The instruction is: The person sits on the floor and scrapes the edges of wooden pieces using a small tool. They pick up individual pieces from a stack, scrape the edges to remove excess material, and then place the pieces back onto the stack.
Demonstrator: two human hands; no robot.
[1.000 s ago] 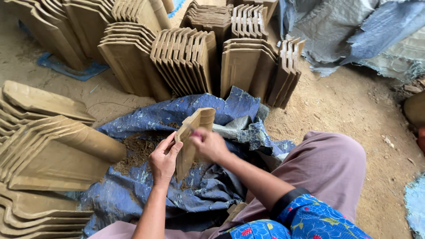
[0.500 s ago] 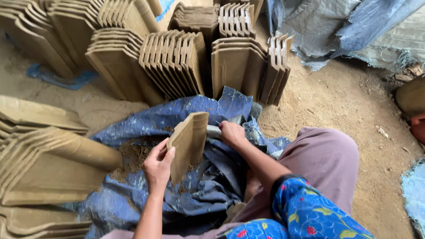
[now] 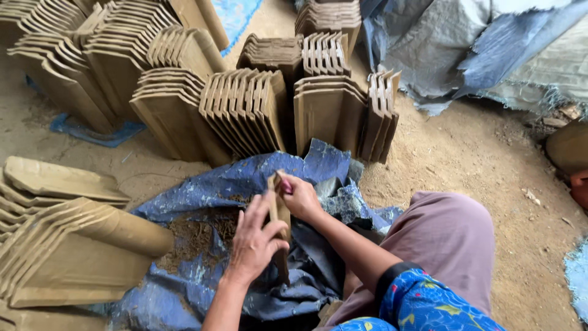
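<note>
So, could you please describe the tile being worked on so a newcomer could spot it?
Find the crumpled blue tarp on the sandy ground, before the rows of stacked tiles. Over it, the left hand and right hand hold one tan clay tile edge-on, the only one off the stacks.

Tan unfired clay roof tile (image 3: 279,211), stacked tan clay tiles (image 3: 245,110), crumpled blue tarp (image 3: 245,178), mauve trousers (image 3: 447,245), blue floral-patterned sleeve (image 3: 422,300), sandy brown ground (image 3: 490,159).

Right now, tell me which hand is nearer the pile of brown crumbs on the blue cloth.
Left. The left hand grips the clay tile right beside the crumbs; the right hand sits at the tile's top edge, farther off.
</note>
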